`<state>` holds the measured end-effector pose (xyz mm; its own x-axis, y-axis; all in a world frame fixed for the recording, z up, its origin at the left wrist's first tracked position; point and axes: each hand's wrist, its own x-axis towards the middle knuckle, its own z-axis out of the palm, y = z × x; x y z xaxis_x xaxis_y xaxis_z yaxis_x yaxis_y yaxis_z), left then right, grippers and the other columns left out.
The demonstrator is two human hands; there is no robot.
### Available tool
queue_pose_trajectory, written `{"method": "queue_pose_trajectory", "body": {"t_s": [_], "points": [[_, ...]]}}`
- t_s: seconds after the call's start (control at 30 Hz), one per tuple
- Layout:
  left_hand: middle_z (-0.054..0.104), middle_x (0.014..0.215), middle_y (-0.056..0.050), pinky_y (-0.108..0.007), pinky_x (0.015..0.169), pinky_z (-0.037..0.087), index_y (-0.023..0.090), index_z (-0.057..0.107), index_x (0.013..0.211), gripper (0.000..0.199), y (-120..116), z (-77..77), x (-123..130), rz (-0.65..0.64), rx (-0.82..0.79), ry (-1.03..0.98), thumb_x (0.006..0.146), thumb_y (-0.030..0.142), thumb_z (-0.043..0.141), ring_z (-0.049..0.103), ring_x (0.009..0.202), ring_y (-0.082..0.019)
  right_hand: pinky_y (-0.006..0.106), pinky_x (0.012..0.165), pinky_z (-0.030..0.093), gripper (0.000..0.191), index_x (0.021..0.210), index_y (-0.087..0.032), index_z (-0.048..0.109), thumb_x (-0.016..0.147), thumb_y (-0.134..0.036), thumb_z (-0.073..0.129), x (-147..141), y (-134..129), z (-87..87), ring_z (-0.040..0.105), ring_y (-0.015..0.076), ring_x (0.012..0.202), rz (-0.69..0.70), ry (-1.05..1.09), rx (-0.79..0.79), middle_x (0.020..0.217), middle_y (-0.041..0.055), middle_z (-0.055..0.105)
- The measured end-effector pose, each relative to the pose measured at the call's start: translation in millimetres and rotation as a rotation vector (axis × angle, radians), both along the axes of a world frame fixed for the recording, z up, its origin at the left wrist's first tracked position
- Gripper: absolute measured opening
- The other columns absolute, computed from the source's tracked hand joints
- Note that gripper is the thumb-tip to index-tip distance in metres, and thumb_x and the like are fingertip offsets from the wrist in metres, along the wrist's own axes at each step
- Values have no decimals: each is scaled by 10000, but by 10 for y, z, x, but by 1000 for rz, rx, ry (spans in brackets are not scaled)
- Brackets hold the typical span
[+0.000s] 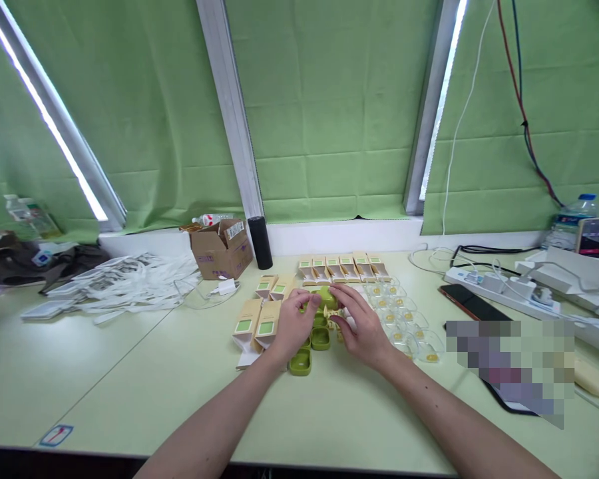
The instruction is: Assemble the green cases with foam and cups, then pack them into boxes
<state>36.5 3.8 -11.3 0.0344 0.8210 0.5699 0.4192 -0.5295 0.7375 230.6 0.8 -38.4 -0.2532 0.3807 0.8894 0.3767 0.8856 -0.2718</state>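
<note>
While cloth [329,120] hangs beyond the desk's [180,372] far edge, a left hand [297,320] pinches and a half-open right hand [363,326] touches a green case [328,297] (smooth, rounded).

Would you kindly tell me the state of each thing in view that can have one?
Front green container, open, hollow up.
Green piece, held between left hand and right hand; open or shut unclear.
Cardboard box, flaps open.
Front tan cartons, flaps out.
Green curtains, drawn down.
Power strip, plugs in.
Dark phone, flat, screen dark.
Blue-capped bottle, cap on.
Black cylinder, upright.
Clear cases, too small to tell.
</note>
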Motion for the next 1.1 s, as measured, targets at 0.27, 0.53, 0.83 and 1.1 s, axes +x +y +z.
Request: {"method": "queue_pose_trajectory", "body": {"t_s": [0.27, 0.53, 0.83, 1.1], "points": [[597, 766, -41, -328, 719, 481, 193, 654, 611, 721, -39, -18, 45, -57, -75, -22, 1036, 734, 438, 588, 749, -195, 420, 803, 664, 465, 1446, -278, 618, 988, -204, 645, -33, -41, 45, 712, 228, 874, 67, 118, -218, 1311, 124, 726], [676, 1110, -105, -463, 1038, 506, 213, 725, 1141, 206, -71, 11, -19, -31, 119, 88, 1020, 345, 623, 577, 1192, -304, 373, 792, 642, 381, 1332, -229, 708, 985, -387, 709, 23, 48, 23, 725, 228, 904, 240, 372, -504, 1158, 104, 794], [633, 1426, -107, -630, 1204, 409, 330, 671, 1424, 576, -154, 70, 30, -190, 294, 321, 913, 63, 644, 458, 1397, -349, 346, 718, 576, 358, 1219, -238, 781, 976, -493, 714, 27, 49, 45, 676, 225, 861, 141, 285, -445, 1083, 83, 805], [694, 1317, -96, -478, 1098, 519, 273, 739, 1267, 489, -25, 48, 3, -144, 9, -94, 803, 154, 832, 630, 1272, -297, 377, 809, 572, 328, 1191, -236, 778, 1033, -477, 622, 84, 40, 123, 736, 250, 948, 130, 393, -471, 1035, 81, 815]]}}
